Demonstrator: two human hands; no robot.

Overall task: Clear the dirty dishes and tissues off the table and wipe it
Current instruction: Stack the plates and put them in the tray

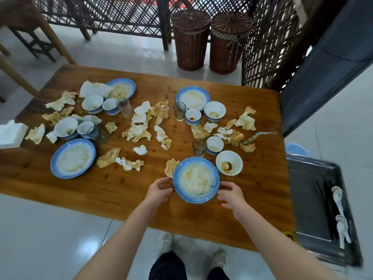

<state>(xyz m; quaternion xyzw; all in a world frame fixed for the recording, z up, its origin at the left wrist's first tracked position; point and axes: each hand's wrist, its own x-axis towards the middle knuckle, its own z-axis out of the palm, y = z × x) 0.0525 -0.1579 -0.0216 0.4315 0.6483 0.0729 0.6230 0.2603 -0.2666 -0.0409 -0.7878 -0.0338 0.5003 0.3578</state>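
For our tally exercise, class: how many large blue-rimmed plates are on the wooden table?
4. Far-left plate, far-right plate, near-left plate, and nearest plate between the left hand and right hand. None appears hidden.

Reached forward with both bare arms.
Held left grip (159,189) and right grip (232,196) side by side and apart, palms turned toward each other, fingers loosely curled; angled both forearms inward from below.
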